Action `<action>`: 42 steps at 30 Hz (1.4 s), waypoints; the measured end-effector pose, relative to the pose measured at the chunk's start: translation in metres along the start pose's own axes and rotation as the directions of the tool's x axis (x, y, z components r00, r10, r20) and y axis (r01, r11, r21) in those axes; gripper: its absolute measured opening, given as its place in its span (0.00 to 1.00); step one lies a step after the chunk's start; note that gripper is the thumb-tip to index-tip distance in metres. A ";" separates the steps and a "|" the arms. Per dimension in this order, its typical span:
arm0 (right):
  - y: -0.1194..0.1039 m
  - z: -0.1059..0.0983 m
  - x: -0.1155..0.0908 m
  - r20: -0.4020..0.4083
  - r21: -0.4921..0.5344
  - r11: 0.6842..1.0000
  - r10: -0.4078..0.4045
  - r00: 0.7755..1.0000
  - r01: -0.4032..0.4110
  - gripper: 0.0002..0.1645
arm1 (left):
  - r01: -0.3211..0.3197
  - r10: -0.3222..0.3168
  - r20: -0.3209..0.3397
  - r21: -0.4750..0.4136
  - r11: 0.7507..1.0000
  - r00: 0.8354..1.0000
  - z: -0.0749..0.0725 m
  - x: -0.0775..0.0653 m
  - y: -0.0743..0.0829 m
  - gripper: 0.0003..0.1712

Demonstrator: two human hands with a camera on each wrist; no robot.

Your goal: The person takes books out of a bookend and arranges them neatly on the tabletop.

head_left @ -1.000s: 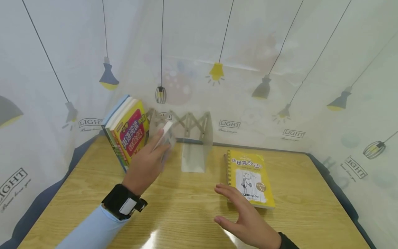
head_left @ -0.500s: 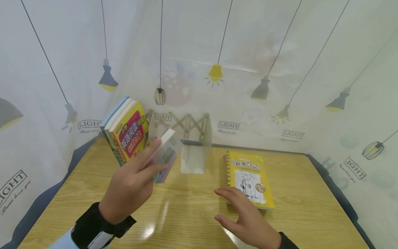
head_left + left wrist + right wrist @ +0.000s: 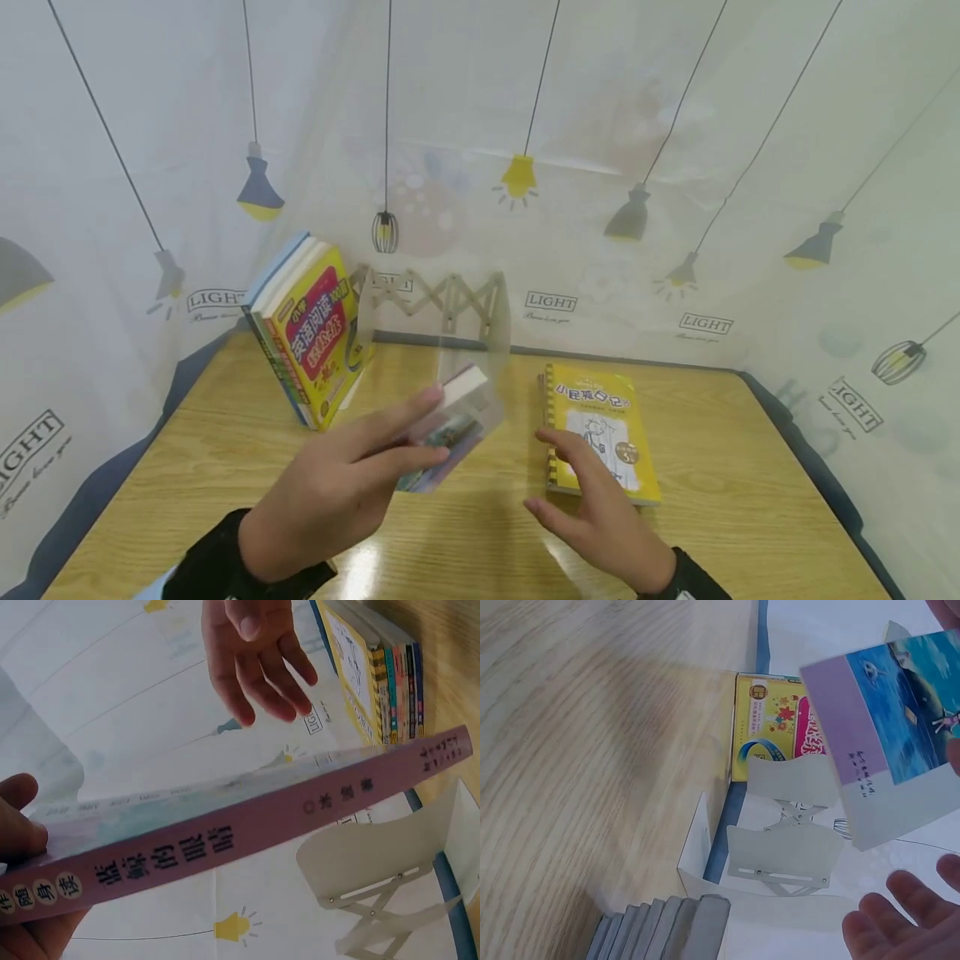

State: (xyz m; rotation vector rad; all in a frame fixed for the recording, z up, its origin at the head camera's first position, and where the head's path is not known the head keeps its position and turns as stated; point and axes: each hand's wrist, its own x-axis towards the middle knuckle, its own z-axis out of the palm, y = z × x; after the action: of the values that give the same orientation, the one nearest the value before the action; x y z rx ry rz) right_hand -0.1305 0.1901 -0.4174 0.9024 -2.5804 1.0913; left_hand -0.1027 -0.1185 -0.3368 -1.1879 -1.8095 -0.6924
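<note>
My left hand pinches a thin book between thumb and fingers, above the table's middle. Its pink spine with dark lettering faces the left wrist camera, and a blue sea picture on its cover shows in the right wrist view. My right hand hangs with fingers spread and nothing in them, in front of a stack topped by a yellow book. Several spines show in that stack. Behind the held book stands a pale expanding bookend with crisscross bars.
On the left, several books stand leaning, a yellow cover facing outward, beside the bookend's left end. The wooden table meets a white curtain printed with lamps along its back and sides.
My left hand has drawn the book away from the leaning books, rightward and toward me, tilting its cover upward. The right hand has shifted only slightly.
</note>
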 end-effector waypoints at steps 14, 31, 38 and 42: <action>0.002 0.001 0.001 -0.018 0.130 0.954 -0.270 0.963 0.270 0.33 | -0.171 0.203 0.079 -0.305 0.937 0.976 0.017 -0.002 0.016 0.14; 0.011 0.000 -0.012 -0.145 0.247 0.936 -0.221 0.964 0.252 0.28 | 0.000 0.020 0.108 -0.179 0.984 0.994 0.020 -0.019 0.004 0.17; 0.021 -0.016 -0.022 -0.157 0.289 0.957 0.085 0.984 -0.037 0.19 | 0.150 -0.133 0.140 -0.126 0.980 0.981 0.011 -0.026 -0.005 0.23; 0.027 -0.028 -0.023 -0.182 0.300 0.924 0.297 0.937 -0.235 0.19 | 0.167 -0.148 0.152 -0.121 0.979 0.977 0.009 -0.030 -0.007 0.23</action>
State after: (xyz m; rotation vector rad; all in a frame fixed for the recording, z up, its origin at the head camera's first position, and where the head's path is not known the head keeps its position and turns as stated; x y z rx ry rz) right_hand -0.1301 0.2354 -0.4227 0.4437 -2.4490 1.5592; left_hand -0.1061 -0.1281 -0.3674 -1.2159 -2.0202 -0.8486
